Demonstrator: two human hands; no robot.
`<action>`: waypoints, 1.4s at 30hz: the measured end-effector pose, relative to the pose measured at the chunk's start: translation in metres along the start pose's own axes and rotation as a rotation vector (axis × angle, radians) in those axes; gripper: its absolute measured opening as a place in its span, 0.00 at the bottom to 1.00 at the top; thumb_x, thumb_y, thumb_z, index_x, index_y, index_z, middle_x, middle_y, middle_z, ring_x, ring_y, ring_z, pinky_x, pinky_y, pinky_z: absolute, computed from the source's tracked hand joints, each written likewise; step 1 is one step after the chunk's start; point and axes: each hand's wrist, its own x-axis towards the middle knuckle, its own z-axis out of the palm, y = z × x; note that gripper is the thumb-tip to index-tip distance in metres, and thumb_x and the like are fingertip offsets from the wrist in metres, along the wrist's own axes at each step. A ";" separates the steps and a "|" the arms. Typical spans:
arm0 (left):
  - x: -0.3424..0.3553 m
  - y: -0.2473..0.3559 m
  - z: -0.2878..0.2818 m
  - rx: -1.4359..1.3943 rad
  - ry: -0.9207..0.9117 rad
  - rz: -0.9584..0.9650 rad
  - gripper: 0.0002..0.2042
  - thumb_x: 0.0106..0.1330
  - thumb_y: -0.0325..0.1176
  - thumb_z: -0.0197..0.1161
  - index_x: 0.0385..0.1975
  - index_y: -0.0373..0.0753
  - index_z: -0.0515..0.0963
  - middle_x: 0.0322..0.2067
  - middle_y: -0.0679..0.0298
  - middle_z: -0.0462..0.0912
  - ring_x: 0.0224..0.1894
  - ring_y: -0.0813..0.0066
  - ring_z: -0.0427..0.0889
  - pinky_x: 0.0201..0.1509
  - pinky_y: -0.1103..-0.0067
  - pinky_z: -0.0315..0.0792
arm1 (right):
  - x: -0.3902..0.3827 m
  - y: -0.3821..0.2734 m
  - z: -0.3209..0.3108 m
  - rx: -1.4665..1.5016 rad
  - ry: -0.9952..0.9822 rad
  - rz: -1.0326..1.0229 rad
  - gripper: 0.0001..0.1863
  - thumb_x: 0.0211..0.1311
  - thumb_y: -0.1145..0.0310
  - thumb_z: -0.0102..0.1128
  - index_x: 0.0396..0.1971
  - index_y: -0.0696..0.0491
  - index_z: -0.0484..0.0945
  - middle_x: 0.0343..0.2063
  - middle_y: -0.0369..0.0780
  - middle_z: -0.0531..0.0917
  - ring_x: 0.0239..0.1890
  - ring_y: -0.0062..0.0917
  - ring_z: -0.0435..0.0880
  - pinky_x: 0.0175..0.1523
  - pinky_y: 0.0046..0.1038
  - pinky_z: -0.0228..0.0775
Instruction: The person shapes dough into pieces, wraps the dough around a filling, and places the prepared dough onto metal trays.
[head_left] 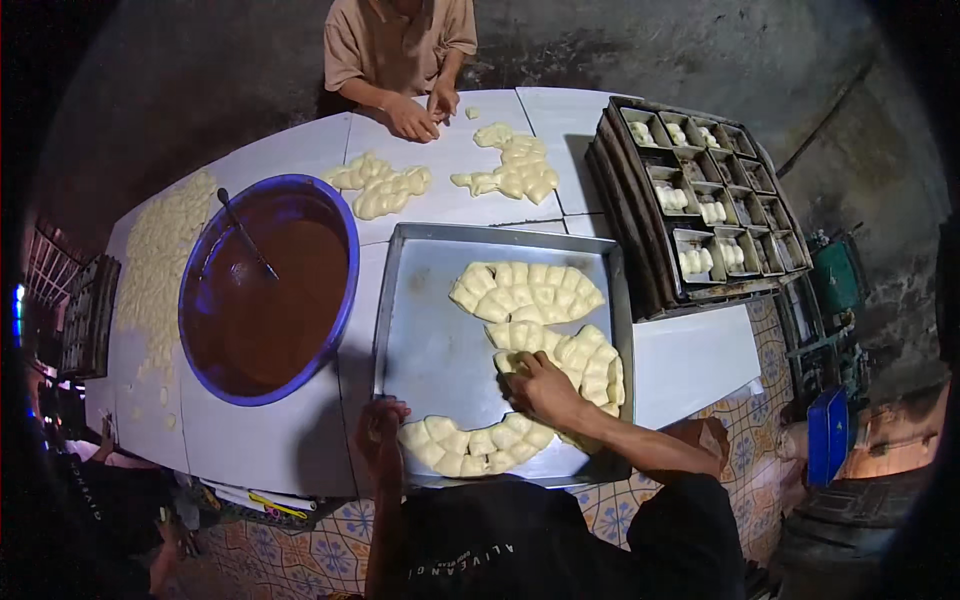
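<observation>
A large metal tray [432,236] lies in front of me with pale rolled dough pieces in curved, joined rows: one dough cluster [527,290] at the far side, another [592,362] at the right, and an arc of dough pieces [475,448] along the near side. My right hand [540,388] reaches in over the right cluster's left end, its fingers bent down and closed on dough there; the fingertips are partly hidden. At the tray's near left corner, my left hand [383,422] has its fingers curled against the rim.
Left of the tray stands a blue basin [345,300] of brown liquid with a dark-handled utensil [245,232]. Stacked baking moulds [705,190], some holding dough, are at right. Across the table, a person's hands [420,115] work near dough piles [515,168]. More dough [160,260] covers the far left.
</observation>
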 end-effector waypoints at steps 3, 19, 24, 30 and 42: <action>-0.003 -0.002 0.003 -0.040 -0.037 0.004 0.07 0.64 0.26 0.56 0.39 0.30 0.76 0.34 0.59 0.81 0.38 0.74 0.80 0.47 0.76 0.75 | -0.006 -0.010 0.001 0.100 0.039 0.051 0.17 0.47 0.76 0.62 0.42 0.56 0.80 0.46 0.50 0.76 0.46 0.44 0.76 0.46 0.36 0.74; -0.014 -0.033 0.017 -0.036 -0.261 -0.020 0.07 0.63 0.21 0.55 0.39 0.27 0.76 0.32 0.56 0.83 0.34 0.73 0.83 0.41 0.82 0.75 | -0.022 -0.039 0.018 0.289 0.176 0.160 0.17 0.37 0.81 0.62 0.34 0.58 0.80 0.34 0.46 0.75 0.39 0.41 0.76 0.42 0.34 0.72; -0.011 -0.033 0.014 -0.073 -0.315 -0.104 0.11 0.66 0.29 0.54 0.43 0.28 0.75 0.38 0.53 0.81 0.41 0.69 0.82 0.46 0.78 0.75 | -0.014 -0.104 -0.017 0.648 0.271 -0.137 0.10 0.46 0.80 0.61 0.32 0.57 0.79 0.34 0.43 0.75 0.38 0.35 0.78 0.42 0.32 0.73; -0.016 0.014 0.011 -0.729 -0.478 -0.235 0.24 0.73 0.47 0.42 0.55 0.31 0.67 0.53 0.46 0.73 0.56 0.56 0.74 0.61 0.66 0.67 | 0.021 -0.145 -0.022 0.967 -0.092 -0.088 0.18 0.54 0.72 0.65 0.46 0.56 0.76 0.50 0.46 0.73 0.52 0.36 0.75 0.55 0.35 0.68; -0.018 0.027 0.045 -0.485 -0.288 0.032 0.22 0.72 0.28 0.46 0.65 0.33 0.59 0.60 0.51 0.68 0.59 0.68 0.70 0.61 0.76 0.64 | 0.024 -0.128 -0.005 0.891 0.595 0.099 0.12 0.56 0.79 0.62 0.41 0.59 0.82 0.40 0.42 0.77 0.38 0.26 0.78 0.41 0.23 0.70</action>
